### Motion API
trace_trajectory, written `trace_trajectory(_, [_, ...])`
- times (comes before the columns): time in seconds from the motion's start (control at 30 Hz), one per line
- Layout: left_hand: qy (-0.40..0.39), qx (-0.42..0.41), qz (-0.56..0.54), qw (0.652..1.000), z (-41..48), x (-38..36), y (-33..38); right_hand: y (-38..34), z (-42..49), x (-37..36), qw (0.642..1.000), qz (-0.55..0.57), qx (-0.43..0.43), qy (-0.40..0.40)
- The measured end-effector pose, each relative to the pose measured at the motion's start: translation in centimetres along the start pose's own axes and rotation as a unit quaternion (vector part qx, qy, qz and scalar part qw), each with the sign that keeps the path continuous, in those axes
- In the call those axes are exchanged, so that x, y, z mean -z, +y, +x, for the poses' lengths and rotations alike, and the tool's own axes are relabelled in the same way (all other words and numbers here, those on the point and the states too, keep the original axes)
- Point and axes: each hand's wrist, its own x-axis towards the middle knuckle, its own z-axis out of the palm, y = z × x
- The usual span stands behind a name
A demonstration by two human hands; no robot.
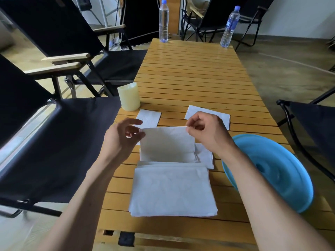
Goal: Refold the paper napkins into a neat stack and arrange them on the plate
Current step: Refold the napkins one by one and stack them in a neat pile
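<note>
Folding | your left grip (121, 138) and right grip (208, 134) pinch napkin (166, 140) by top corners, centre frame, likely to align edges | plate (272, 169) lower right

White napkins (172, 189) lie on a honey-yellow desk (190, 73) striped with thin dark lines between its slats. A bright blue plate (282, 171) sits at the desk's right edge, and a pale cream candle (129, 96) at its left. Clear, blue-capped bottles (163, 20) stand at its far end. Black-and-tan chairs (54, 28) surround it.
</note>
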Motion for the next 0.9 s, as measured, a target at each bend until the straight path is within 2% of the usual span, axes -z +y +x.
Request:
trace_trajectory(0.17, [-0.004, -0.014, -0.006, 1.0, -0.4, 1.1, 0.9, -0.6, -0.3, 0.5, 0.999, 0.028, -0.012, -0.016])
trace_trajectory(0.4, [-0.033, 0.042, -0.21, 0.976, -0.7, 5.7, 3.8, -3.4, -0.9, 4.4, 0.991, 0.129, -0.005, -0.041])
trace_trajectory(0.47, [-0.085, 0.066, -0.253, 0.961, -0.7, 7.3, 4.4, -4.2, -1.6, 5.6, 0.981, 0.176, -0.016, -0.078])
trace_trajectory(0.53, [-0.178, 0.106, -0.28, 0.937, -0.7, 8.7, 4.5, -4.7, -2.2, 6.7, 0.965, 0.2, -0.052, -0.16])
trace_trajectory(0.63, [-0.294, 0.149, -0.234, 0.914, -1.2, 9.6, 4.2, -4.8, -3.0, 7.5, 0.933, 0.173, -0.109, -0.296])
trace_trajectory(0.73, [-0.369, 0.187, -0.146, 0.899, -2.0, 9.3, 4.1, -4.8, -3.6, 7.0, 0.911, 0.08, -0.133, -0.381])
trace_trajectory(0.8, [-0.398, 0.208, -0.088, 0.889, -2.5, 8.7, 4.0, -4.8, -3.8, 6.5, 0.902, 0.025, -0.146, -0.406])
trace_trajectory(0.9, [-0.4, 0.226, -0.053, 0.886, -2.7, 8.0, 3.7, -4.9, -3.9, 5.9, 0.901, -0.023, -0.159, -0.403])
